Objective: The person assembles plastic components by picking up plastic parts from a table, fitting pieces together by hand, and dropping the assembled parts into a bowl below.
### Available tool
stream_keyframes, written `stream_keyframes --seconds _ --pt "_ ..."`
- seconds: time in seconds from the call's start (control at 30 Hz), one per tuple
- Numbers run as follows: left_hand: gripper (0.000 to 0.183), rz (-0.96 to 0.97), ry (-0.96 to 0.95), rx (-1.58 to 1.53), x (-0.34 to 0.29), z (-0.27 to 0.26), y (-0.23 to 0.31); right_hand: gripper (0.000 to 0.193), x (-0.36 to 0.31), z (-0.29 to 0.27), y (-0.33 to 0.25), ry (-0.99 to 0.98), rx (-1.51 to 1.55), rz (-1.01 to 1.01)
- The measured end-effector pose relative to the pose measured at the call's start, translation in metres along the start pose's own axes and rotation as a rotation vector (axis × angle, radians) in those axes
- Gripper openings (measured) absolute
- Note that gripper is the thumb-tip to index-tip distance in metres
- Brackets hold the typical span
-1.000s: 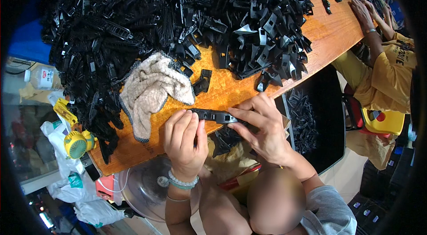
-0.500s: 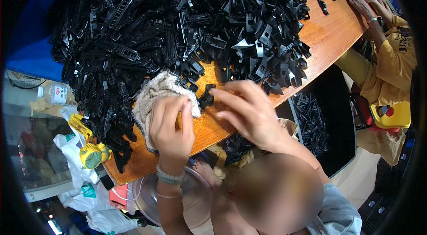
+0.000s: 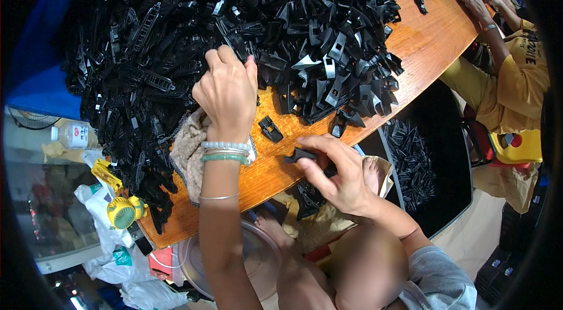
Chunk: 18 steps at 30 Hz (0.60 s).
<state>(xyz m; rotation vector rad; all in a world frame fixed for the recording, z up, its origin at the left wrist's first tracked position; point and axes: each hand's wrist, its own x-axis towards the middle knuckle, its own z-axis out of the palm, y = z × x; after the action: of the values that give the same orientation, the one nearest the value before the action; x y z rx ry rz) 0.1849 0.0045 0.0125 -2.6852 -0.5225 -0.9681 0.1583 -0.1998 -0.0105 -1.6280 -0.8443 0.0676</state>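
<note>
My right hand (image 3: 340, 178) pinches a small curved black plastic part (image 3: 302, 155) between thumb and fingers, just above the near edge of the wooden table (image 3: 281, 166). My left hand (image 3: 226, 90) is at the near side of a large heap of black plastic parts (image 3: 176, 34), its fingers curled down; whatever they grip is hidden. Under that wrist lies a crumpled beige cloth (image 3: 189, 154). One loose black clip-like part (image 3: 270, 129) rests on the wood between my hands.
Below the table's right edge stands a black bin (image 3: 448, 163) holding many small black parts. A small yellow fan (image 3: 123, 211) is by the left corner, near plastic bags (image 3: 105, 257). Another person's hands (image 3: 478, 5) are at the far right, beside a yellow stool (image 3: 519, 146).
My left hand has moved forward from the cloth to the heap. My right hand has drawn back toward the table edge and now holds a black part.
</note>
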Motion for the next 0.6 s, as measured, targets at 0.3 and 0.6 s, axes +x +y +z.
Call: stream_keyframes --seconds 0.3,0.6 --pt "0.039 0.008 -0.232 -0.622 -0.088 -0.078 -0.017 0.035 -0.002 -0.021 0.015 0.038 0.187 0.245" --pt "0.042 -0.068 -0.54 -0.644 -0.132 -0.103 -0.041 0.039 0.002 -0.003 -0.005 -0.246 0.009 0.372"
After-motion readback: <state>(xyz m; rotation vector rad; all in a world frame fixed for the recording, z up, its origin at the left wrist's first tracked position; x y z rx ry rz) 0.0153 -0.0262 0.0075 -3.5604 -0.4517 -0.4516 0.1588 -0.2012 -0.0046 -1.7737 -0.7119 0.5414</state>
